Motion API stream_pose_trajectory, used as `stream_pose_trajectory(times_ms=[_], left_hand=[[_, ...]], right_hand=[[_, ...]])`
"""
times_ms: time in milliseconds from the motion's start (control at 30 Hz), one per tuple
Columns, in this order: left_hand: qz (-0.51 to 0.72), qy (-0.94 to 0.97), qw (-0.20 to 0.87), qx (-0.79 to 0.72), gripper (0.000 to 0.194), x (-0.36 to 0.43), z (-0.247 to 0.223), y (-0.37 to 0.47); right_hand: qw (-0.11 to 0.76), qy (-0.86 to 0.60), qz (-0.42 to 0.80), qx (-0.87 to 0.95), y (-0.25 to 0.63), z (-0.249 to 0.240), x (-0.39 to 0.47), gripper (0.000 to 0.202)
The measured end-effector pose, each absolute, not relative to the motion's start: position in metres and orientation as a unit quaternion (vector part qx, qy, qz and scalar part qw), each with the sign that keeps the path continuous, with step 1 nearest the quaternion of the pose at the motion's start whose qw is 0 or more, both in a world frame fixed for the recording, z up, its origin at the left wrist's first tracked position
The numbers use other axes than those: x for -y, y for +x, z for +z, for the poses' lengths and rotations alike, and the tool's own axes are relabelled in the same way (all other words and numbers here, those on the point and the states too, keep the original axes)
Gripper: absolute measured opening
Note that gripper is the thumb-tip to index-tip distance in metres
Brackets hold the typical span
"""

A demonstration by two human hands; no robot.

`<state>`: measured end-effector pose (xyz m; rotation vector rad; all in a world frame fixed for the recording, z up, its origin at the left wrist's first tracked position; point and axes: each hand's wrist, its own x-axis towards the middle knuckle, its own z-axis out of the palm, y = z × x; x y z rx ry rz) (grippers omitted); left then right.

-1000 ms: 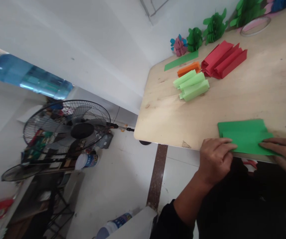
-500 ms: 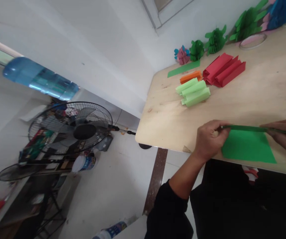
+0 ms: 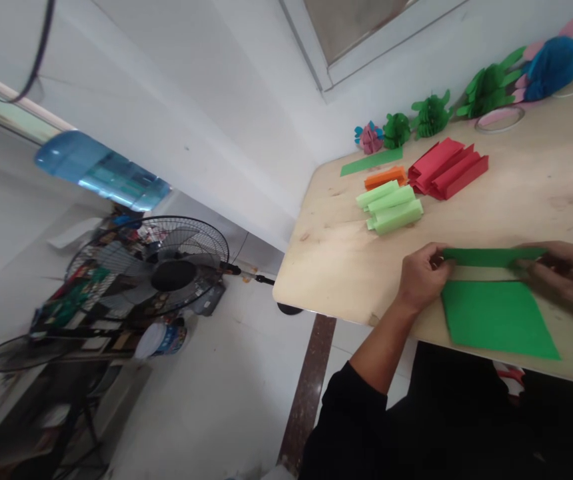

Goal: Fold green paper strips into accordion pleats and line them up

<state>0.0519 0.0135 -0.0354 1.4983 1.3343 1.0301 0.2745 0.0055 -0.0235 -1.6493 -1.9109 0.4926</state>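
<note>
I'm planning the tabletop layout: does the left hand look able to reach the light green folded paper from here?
Probably yes: the light green folded paper lies on the tabletop just beyond the left hand, with no object visible between them, though it would first need to release the green paper strip.

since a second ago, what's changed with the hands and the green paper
The left hand and right hand moved away from the body, off the table's near edge. They now pinch a narrow green strip beyond the green sheet, wood showing between. The red, orange and light-green folded papers stayed put.
</note>
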Motion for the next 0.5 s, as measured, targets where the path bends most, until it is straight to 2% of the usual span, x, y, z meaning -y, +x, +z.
stream_pose_trajectory(times_ms=[133,500], left_hand=[[0.410,0.605,0.421,-0.537,0.026,-0.0123,-0.0370,0.0556],[0.397,0.614,0.380,-0.567,0.026,-0.0079,-0.0380,0.0611]], right_hand=[[0.272,-0.637,0.238,0.681,0.2722,-0.0231,-0.0036,0.082],[0.260,-0.666,0.243,0.656,0.2700,-0.0215,-0.0013,0.069]])
